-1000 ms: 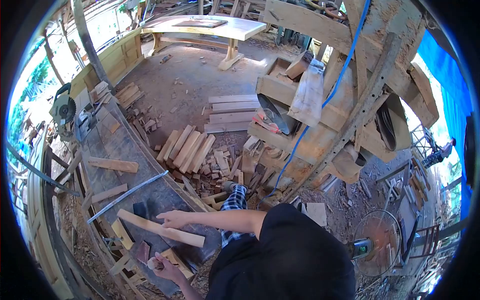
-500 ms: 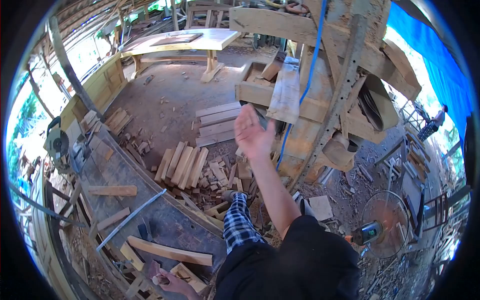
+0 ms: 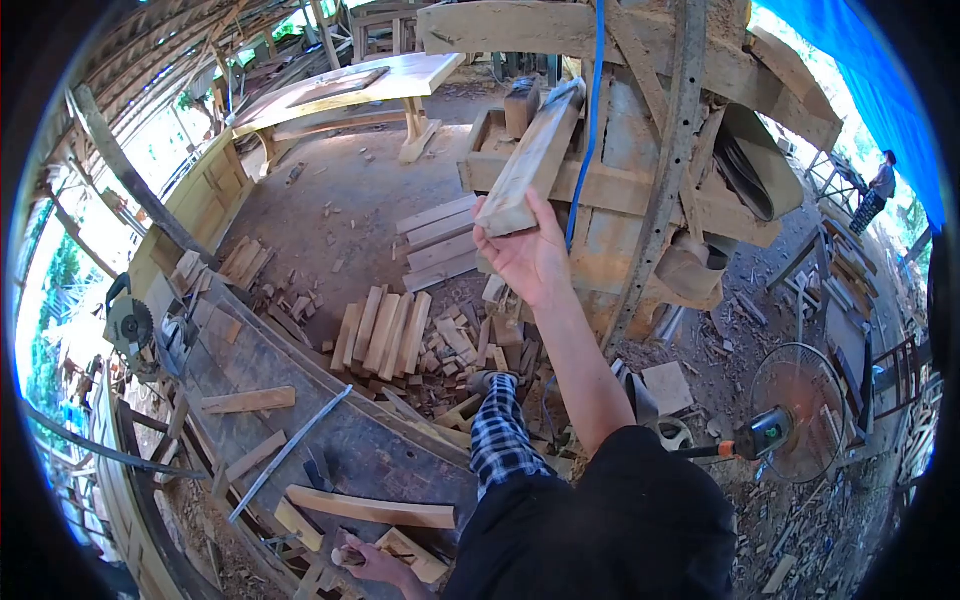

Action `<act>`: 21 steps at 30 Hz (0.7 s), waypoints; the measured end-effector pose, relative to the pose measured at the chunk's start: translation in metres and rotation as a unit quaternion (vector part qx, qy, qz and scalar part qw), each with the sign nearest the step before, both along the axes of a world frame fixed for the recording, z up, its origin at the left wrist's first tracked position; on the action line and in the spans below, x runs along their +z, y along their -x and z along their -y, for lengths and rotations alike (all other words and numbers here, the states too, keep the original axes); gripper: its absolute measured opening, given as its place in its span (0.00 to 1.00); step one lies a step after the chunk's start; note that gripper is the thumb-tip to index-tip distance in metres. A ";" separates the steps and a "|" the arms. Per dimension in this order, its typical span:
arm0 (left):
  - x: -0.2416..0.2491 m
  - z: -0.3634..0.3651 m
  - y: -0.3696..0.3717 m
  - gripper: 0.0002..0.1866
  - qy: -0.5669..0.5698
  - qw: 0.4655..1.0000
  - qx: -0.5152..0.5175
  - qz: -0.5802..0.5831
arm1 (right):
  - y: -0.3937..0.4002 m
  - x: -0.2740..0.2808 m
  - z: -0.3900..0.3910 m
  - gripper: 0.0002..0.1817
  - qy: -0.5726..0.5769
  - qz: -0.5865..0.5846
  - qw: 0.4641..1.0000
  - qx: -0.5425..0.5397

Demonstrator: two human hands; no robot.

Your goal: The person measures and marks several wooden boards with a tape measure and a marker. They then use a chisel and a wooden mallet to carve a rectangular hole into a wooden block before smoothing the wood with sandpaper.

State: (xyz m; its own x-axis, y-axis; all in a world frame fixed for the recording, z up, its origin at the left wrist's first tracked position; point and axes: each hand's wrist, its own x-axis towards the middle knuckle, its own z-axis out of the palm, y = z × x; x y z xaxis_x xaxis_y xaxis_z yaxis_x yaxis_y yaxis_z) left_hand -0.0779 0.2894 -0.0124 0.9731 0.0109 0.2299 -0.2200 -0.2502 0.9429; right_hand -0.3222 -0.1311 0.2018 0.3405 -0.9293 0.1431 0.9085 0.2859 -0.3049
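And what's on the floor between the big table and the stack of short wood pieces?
Long boards lie side by side between the table and the stack, nearer the stack, plus some small wood scraps. The head view shows it.

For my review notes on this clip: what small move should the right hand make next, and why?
Probably firm up the right hand on the board before shifting it: thumb and fingers hold only its near end, while most of its length extends away past the wooden box.
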 end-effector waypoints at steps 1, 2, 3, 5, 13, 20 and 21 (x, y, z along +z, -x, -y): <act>0.009 0.003 0.006 0.19 -0.012 0.999 0.016 -0.025 | -0.004 -0.003 0.001 0.29 -0.004 0.001 1.000 0.000; 0.011 0.004 0.008 0.19 -0.015 0.999 0.015 -0.024 | -0.009 -0.005 0.003 0.30 -0.003 -0.068 0.997 -0.035; 0.011 0.005 0.008 0.19 -0.020 0.999 0.017 -0.031 | -0.014 -0.006 0.004 0.32 -0.002 -0.137 0.988 -0.069; 0.005 0.001 0.002 0.18 -0.028 0.999 0.022 -0.034 | -0.029 -0.008 0.002 0.35 -0.025 -0.194 0.973 -0.124; 0.021 0.004 0.015 0.15 -0.047 0.997 -0.018 -0.061 | -0.066 -0.012 -0.008 0.46 -0.052 -0.300 0.915 -0.264; 0.018 0.008 0.021 0.16 0.001 0.997 -0.056 0.057 | -0.089 -0.023 -0.003 0.48 -0.055 -0.265 0.915 -0.300; 0.021 0.009 0.023 0.16 -0.027 0.997 -0.050 0.045 | -0.090 -0.023 -0.004 0.48 -0.055 -0.256 0.913 -0.312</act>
State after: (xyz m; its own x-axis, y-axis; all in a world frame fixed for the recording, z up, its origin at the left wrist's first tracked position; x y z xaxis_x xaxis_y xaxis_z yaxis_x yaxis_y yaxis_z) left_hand -0.1010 0.2809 0.0090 0.9440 -0.1006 0.3142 -0.3298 -0.2721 0.9040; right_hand -0.2325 -0.1271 0.1786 -0.2650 -0.9642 0.0078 0.6506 -0.1848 -0.7366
